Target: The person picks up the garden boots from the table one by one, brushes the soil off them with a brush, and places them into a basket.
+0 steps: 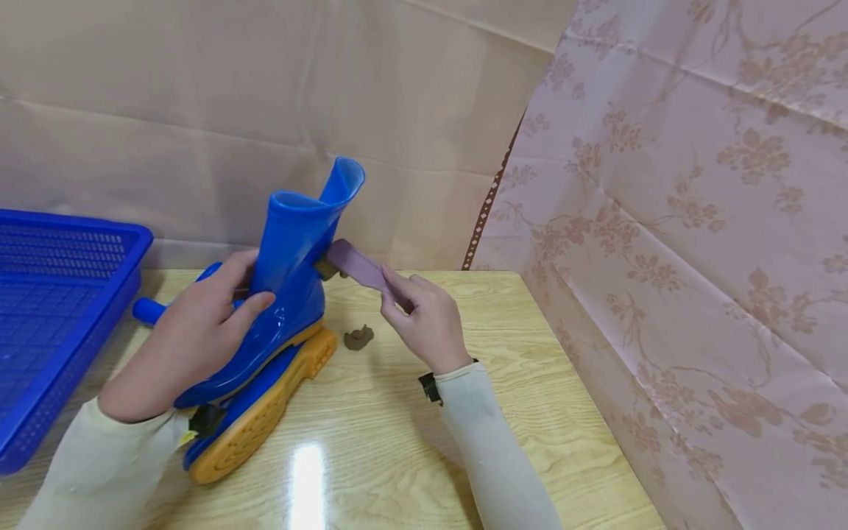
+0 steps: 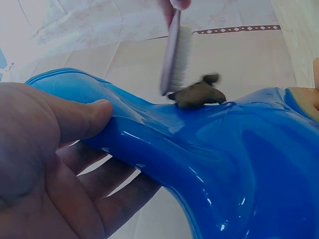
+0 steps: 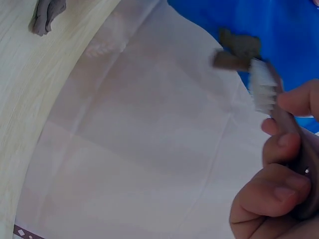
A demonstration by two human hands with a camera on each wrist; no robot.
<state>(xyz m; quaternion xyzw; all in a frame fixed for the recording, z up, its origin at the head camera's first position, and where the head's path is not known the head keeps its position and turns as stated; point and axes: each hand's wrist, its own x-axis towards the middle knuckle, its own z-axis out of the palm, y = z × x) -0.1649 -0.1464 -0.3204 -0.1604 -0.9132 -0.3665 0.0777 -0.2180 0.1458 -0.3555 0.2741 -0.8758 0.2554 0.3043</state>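
Note:
A blue rain boot [image 1: 285, 250] with an orange sole is gripped around its shaft by my left hand [image 1: 205, 316], thumb on the near side and fingers behind. The boot leans over a second blue boot, whose orange sole [image 1: 265, 416] faces outward. My right hand [image 1: 427, 316] holds a purple brush [image 1: 361, 266] by its handle. In the left wrist view its white bristles [image 2: 182, 57] come down right at a brown, mud-like lump [image 2: 197, 94] stuck on the back of the boot. Part of that lump stands off the boot's surface.
Another brown lump [image 1: 358, 338] lies on the wooden table [image 1: 503, 412], right of the boots. A blue plastic basket [image 1: 126, 294] stands at the left. Behind it, a blue handle-like piece [image 1: 149, 311] shows beside my left hand. Cloth hangings [image 1: 424, 132] enclose the back and right.

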